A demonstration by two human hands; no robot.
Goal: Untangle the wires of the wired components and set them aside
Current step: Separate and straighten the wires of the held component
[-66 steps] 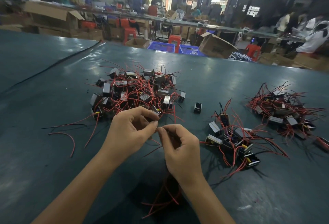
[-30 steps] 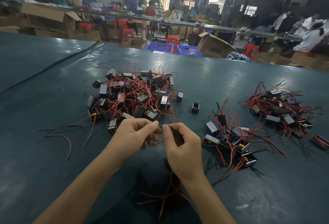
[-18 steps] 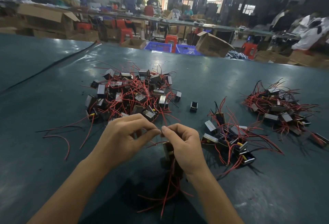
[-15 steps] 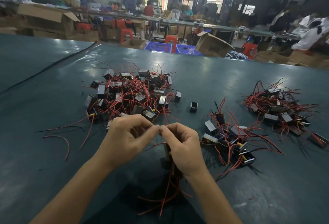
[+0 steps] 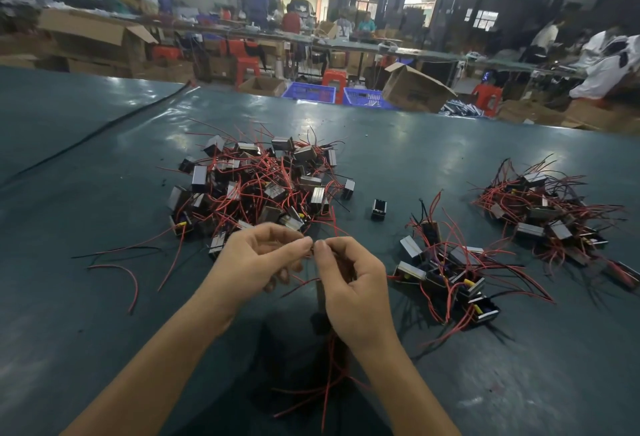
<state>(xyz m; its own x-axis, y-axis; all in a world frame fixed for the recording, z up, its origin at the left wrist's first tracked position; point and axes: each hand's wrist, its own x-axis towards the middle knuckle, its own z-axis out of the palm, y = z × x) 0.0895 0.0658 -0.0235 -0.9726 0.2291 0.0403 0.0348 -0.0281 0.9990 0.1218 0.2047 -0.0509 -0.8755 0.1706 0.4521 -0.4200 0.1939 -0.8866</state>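
both hands pinch one wire bundle, component hanging under the right hand

left hand and right hand meet fingertip to fingertip above the table. fingers are curled in a narrow pinch, and each looks to be nipping the top end of the red wires. the component hangs just under the right palm, partly hidden. its wires trail down toward the person, so the long axis runs near-far, not left-right. the tangled pile is just beyond the left hand. the sorted group sits to the right, nearer the right hand, with a second heap farther right. my read: once it's freed, the right hand has the short path for set-down, rightward and slightly away.
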